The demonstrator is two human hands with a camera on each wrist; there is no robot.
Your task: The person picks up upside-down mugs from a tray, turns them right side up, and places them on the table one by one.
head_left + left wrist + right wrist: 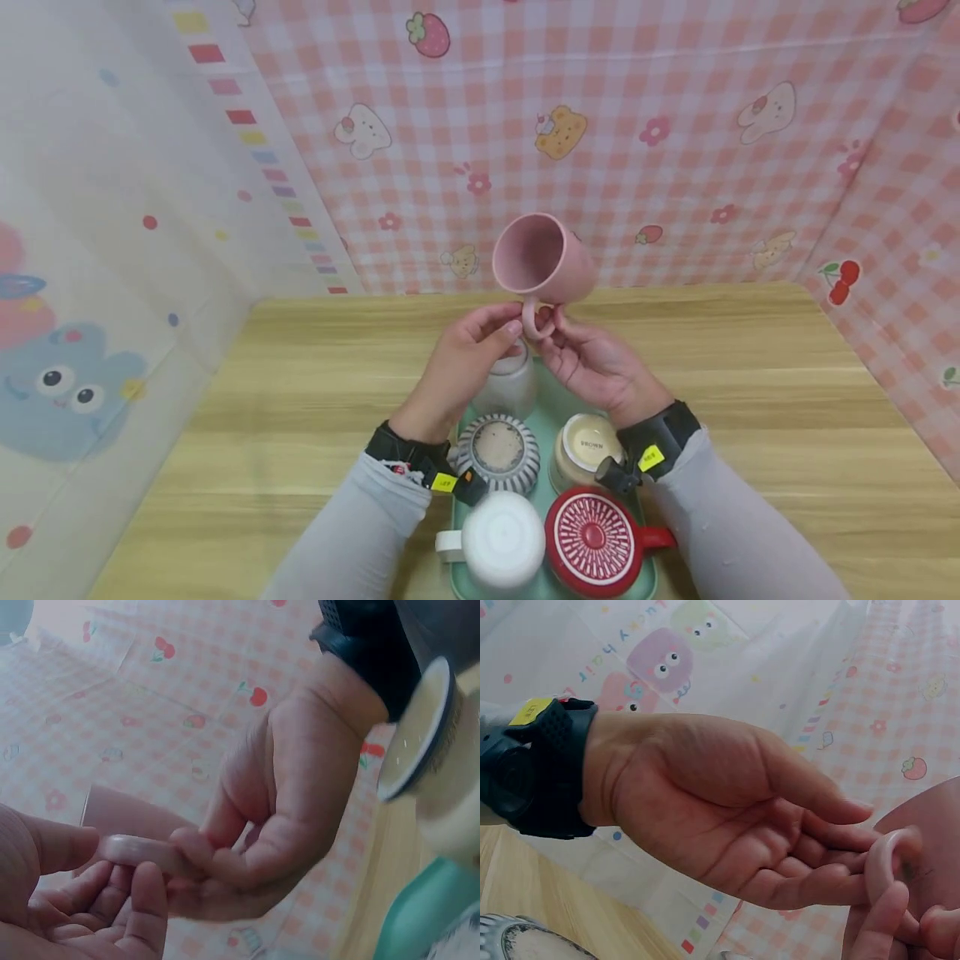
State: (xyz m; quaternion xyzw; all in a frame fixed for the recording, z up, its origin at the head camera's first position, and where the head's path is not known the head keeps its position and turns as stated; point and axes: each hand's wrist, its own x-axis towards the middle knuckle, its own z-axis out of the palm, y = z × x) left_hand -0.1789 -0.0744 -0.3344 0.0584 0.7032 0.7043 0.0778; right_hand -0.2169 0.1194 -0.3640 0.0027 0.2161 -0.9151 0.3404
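A pink mug (576,271) is held up tilted in front of the back wall, its mouth facing left and its handle (529,317) hanging down. My right hand (600,371) pinches that handle from the right. From the other side my left hand (459,367) reaches in, its fingertips at the handle and the thumb held apart from the fingers. In the right wrist view the left palm (712,795) faces the camera, with extended fingers touching the handle. Beneath the left hand, a pale cup (506,392) is partly hidden.
A mint-green tray (547,462) lies on the wooden table (322,417). On it, bottoms up, are a striped cup (498,454), a cream cup (588,450) marked BROWN, a white mug (502,537) and a red mug (592,537). Patterned cloth walls stand behind and at both sides.
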